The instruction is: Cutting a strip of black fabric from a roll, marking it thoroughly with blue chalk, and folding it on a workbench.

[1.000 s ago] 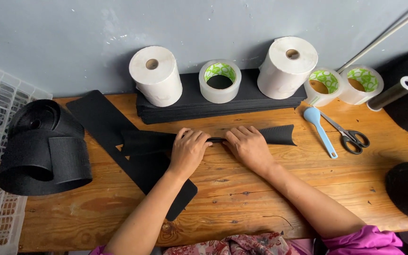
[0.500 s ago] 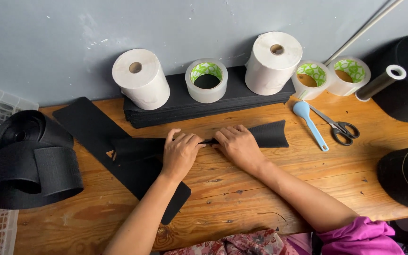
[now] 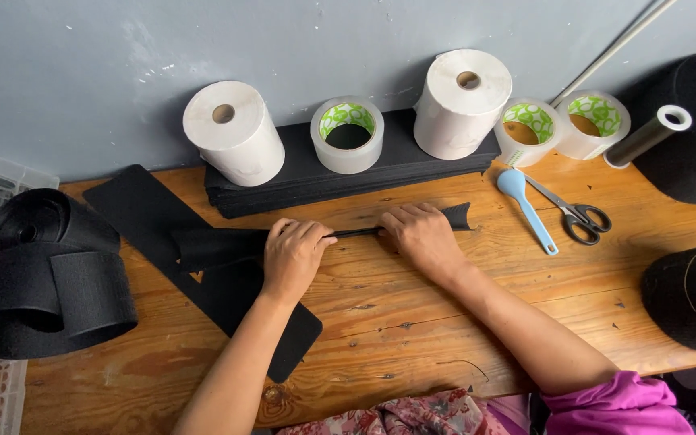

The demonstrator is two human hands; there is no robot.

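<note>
My left hand (image 3: pixel 294 254) and my right hand (image 3: pixel 420 233) both press on a long black fabric strip (image 3: pixel 217 244) lying across the wooden table (image 3: pixel 412 322). Between the hands the strip is folded or rolled into a thin black line; it flares out at the left end and past my right fingers. Under it lies a flat black strip (image 3: pixel 239 302) running diagonally from the back left towards me.
A stack of black sheets (image 3: pixel 316 181) at the wall carries two white paper rolls (image 3: pixel 234 133) and a tape roll (image 3: pixel 347 134). More tape rolls (image 3: pixel 530 129), a blue spoon (image 3: pixel 527 207) and scissors (image 3: pixel 577 216) lie right. Big black rolls (image 3: pixel 46 274) stand left and right.
My hands have drawn a little apart along the strip, leaving a longer thin folded section between them. The view has shifted slightly.
</note>
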